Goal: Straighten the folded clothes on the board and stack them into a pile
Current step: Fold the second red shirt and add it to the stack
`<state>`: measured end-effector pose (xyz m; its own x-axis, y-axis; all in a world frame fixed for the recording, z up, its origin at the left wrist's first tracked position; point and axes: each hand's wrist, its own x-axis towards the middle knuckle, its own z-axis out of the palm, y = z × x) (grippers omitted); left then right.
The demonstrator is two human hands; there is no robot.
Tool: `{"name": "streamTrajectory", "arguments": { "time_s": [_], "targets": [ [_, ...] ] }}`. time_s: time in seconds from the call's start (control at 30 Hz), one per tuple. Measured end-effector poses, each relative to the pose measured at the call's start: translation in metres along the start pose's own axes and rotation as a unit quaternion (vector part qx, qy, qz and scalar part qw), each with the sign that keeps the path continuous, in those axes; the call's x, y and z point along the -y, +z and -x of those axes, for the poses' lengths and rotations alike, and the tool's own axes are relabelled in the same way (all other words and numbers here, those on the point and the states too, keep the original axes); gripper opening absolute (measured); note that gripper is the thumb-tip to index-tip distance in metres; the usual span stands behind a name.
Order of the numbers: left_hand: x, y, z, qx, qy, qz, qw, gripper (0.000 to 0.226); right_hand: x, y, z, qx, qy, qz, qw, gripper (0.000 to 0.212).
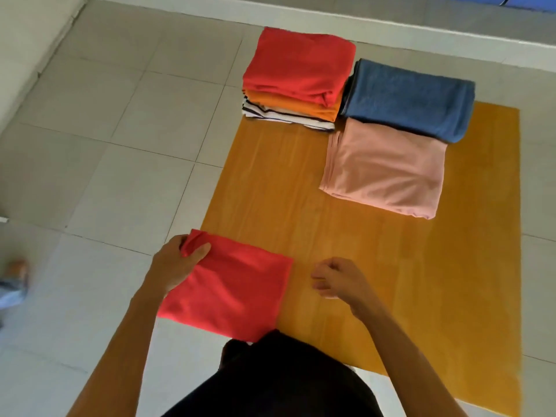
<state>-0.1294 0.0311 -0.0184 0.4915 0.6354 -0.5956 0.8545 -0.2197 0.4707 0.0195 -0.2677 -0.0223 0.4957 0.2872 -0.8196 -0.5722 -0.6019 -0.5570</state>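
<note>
An orange wooden board (376, 266) lies on the tiled floor. A folded red cloth (234, 287) rests on its near left corner, partly over the edge. My left hand (177, 263) grips that cloth's far left corner. My right hand (337, 278) hovers just right of the cloth with loosely curled fingers, holding nothing. At the far left of the board stands a pile (294, 85) with a red garment on top, an orange one and a striped one beneath. A folded blue garment (412, 97) and a folded pink garment (388, 173) lie at the far right, the blue overlapping the pink.
Pale floor tiles (120, 145) surround the board. A white wall base (421, 28) runs along the far side. My dark clothing (285, 380) fills the bottom centre. A blurred foot (15, 281) shows at the left edge.
</note>
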Motion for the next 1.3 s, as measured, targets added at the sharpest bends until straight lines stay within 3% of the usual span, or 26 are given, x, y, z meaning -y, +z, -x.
{"name": "streamTrajectory", "arguments": {
  "time_s": [0.07,0.2,0.4,0.5,0.7,0.83,1.1,1.3],
  "targets": [
    [0.01,0.003,0.008,-0.032,-0.026,-0.003,0.999,0.07,-0.009,0.006,0.01,0.044,0.008,0.011,0.999,0.022],
    [0.027,0.006,0.023,-0.016,-0.074,0.001,0.997,0.094,-0.025,0.036,0.02,0.07,-0.016,0.044,0.996,0.049],
    [0.03,0.014,0.045,-0.034,-0.069,0.009,0.997,0.09,-0.031,0.086,0.025,0.034,-0.094,-0.008,0.995,0.05],
    [0.031,0.026,0.051,-0.021,-0.073,0.106,0.992,0.082,-0.037,0.092,0.025,0.028,-0.075,-0.056,0.995,0.064],
    [0.022,0.049,0.064,0.07,-0.091,0.309,0.944,0.08,-0.034,0.06,0.023,0.021,-0.052,-0.161,0.985,0.024],
    [0.007,0.051,0.06,0.145,-0.094,0.337,0.925,0.083,-0.025,0.043,0.021,0.062,-0.042,-0.227,0.971,0.021],
    [-0.041,0.025,0.025,0.226,-0.067,0.338,0.911,0.074,0.024,0.016,0.015,0.03,-0.078,-0.229,0.97,0.032],
    [-0.116,-0.019,-0.022,0.204,0.002,0.293,0.934,0.059,0.103,-0.007,-0.003,0.002,-0.11,-0.244,0.964,0.032]
  ]
}}
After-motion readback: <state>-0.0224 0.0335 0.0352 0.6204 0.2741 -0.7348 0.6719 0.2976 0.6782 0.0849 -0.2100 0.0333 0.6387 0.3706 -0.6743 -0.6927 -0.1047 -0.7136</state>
